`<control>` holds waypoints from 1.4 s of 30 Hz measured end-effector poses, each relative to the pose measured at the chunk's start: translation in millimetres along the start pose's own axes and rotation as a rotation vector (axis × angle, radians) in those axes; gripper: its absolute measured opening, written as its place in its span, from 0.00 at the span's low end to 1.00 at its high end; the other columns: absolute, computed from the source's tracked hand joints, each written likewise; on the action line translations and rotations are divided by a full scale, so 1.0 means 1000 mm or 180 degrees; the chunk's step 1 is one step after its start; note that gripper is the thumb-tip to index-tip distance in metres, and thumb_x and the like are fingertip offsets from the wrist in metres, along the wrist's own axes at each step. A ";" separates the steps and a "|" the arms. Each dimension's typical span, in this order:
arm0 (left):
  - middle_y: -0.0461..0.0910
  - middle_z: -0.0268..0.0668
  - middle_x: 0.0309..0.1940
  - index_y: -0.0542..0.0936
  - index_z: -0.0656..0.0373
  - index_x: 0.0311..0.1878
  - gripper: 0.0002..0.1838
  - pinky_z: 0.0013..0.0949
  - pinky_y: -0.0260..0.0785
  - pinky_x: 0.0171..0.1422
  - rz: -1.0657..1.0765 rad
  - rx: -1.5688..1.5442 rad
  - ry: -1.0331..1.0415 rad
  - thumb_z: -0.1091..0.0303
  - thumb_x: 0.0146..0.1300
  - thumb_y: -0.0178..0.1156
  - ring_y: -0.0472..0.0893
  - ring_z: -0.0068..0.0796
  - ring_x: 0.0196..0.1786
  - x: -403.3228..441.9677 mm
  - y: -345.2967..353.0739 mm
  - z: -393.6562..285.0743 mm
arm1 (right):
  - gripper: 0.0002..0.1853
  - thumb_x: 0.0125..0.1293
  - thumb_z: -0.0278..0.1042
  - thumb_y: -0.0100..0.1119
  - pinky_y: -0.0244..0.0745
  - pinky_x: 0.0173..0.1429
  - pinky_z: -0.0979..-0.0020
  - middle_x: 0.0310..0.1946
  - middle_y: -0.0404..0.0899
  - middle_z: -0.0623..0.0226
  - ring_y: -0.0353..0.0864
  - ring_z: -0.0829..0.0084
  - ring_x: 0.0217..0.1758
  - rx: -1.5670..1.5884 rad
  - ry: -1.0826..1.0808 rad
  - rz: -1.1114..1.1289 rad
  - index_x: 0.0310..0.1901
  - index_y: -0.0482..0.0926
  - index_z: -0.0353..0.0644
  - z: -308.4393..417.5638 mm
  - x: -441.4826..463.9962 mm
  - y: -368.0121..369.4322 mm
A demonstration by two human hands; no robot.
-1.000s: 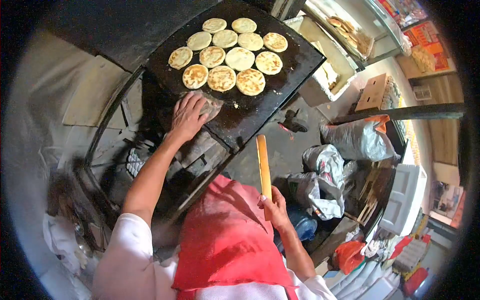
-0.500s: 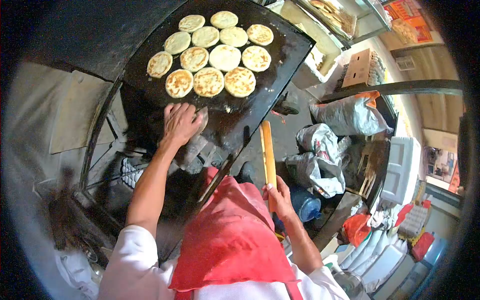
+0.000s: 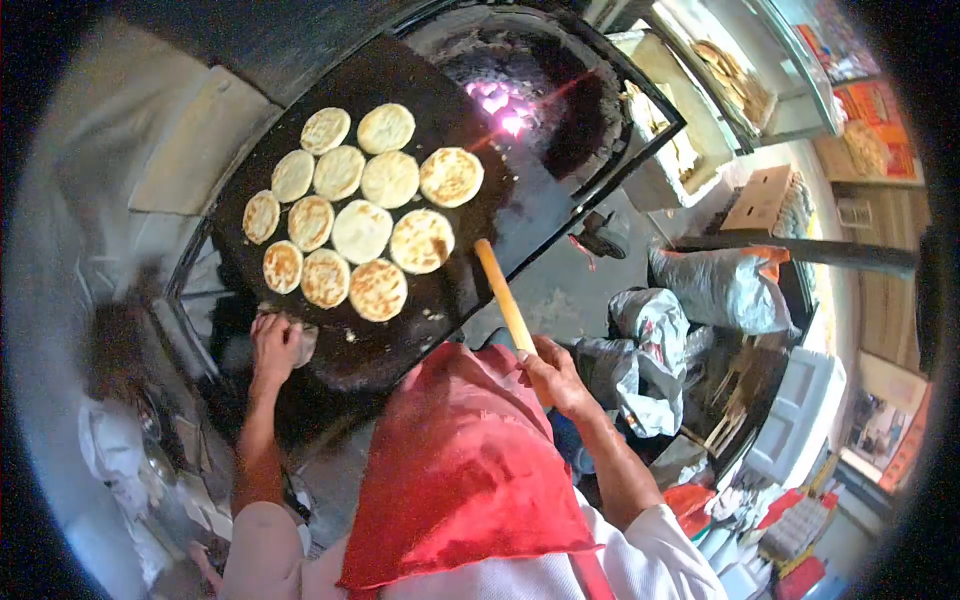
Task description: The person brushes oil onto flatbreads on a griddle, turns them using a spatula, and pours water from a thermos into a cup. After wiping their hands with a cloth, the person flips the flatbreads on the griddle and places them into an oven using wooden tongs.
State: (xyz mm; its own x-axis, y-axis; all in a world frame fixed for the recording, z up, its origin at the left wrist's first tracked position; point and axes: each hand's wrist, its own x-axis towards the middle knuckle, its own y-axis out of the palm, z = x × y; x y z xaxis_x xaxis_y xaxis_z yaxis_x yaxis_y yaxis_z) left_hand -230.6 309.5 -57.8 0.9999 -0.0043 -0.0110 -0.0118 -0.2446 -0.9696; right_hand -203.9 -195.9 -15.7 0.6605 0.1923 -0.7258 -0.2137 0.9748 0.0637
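Several round flatbreads (image 3: 362, 231), pale or browned in patches, lie on a dark griddle plate (image 3: 400, 85). My left hand (image 3: 275, 350) is closed on a greyish cloth (image 3: 305, 345) at the plate's near left edge, below the browned breads. In my right hand (image 3: 550, 372) is a long wooden stick (image 3: 505, 298), gripped by its lower end. Its upper end points at the plate's near right side, beside the breads.
Glowing coals (image 3: 503, 105) show in an open round fire pit behind the plate. A metal frame bar (image 3: 620, 165) edges the pit. To the right are grey sacks (image 3: 720, 285), a white foam box (image 3: 797, 415) and a tray of breads (image 3: 735, 80).
The plate with its breads has slid to the left and towards me, uncovering the coals. My left hand moved left and down with the cloth. The stick now tilts left.
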 end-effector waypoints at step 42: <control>0.83 0.40 0.43 0.80 0.59 0.52 0.12 0.35 0.74 0.50 -0.0645 -0.1896 -0.2391 0.68 0.67 0.61 0.82 0.33 0.44 0.083 0.056 -0.273 | 0.22 0.70 0.51 0.57 0.70 0.30 0.73 0.28 0.78 0.70 0.75 0.77 0.29 -0.0797 0.0622 0.1341 0.50 0.79 0.38 0.138 0.155 -0.058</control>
State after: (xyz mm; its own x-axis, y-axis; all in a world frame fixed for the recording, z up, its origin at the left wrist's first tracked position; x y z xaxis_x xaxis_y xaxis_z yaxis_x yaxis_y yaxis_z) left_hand -149.1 31.0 -45.9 0.7213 0.6598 -0.2109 0.3680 -0.6229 -0.6903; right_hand 9.7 -206.6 -37.6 0.3388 0.5137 -0.7882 -0.6131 0.7560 0.2292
